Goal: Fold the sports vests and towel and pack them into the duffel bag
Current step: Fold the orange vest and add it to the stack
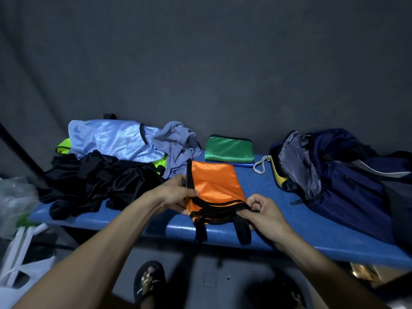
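Both hands grip the folded orange vest (214, 184), the left hand (178, 194) pinching its side hem and the right hand (264, 211) its black-trimmed edge, apparently to keep the layers aligned on the desk (267, 186).

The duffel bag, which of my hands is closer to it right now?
Right. Your right hand pinches the orange vest's lower corner, just left of the duffel bag; your left hand grips the vest's far edge.

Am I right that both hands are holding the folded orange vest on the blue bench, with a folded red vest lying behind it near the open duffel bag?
Not quite: the head view shows the folded vest behind is green, not red. Otherwise yes: left hand and right hand hold the orange vest on the blue bench, near the open duffel bag.
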The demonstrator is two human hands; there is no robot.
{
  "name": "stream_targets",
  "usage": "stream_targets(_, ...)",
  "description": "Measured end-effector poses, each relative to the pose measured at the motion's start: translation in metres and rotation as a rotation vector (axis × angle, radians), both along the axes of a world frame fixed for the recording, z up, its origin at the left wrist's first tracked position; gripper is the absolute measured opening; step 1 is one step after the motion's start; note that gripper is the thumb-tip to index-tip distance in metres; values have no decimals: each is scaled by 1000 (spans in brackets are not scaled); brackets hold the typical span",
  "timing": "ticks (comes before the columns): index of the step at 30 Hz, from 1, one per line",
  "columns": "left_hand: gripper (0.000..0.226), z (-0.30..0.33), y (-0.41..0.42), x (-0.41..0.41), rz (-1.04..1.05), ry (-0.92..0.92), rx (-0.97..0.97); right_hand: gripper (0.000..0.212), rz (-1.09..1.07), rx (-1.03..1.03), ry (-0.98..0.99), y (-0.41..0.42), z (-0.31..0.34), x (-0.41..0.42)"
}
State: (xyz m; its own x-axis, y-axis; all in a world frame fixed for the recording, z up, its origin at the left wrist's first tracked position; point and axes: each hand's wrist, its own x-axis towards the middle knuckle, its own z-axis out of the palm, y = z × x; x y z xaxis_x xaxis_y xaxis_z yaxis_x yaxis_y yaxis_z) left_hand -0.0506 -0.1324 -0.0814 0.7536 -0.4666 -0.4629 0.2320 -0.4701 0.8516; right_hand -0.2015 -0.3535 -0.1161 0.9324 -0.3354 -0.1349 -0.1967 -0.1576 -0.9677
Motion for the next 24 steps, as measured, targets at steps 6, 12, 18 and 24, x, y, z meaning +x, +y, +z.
stream_targets(6,56,-2,7,-14,128,151,-205,29,-75,33,-19,6,-1,-2)
stream_targets(12,126,-17,40,-37,-163,12,-327,27,-77,44,11,9,4,-2)
stream_targets(18,68,-46,23,-75,102,-380,-326,29,-64,35,43,9,7,-2)
stream_targets(24,27,-54,30,-75,123,-435,-306,28,-43,26,44,8,6,-3)
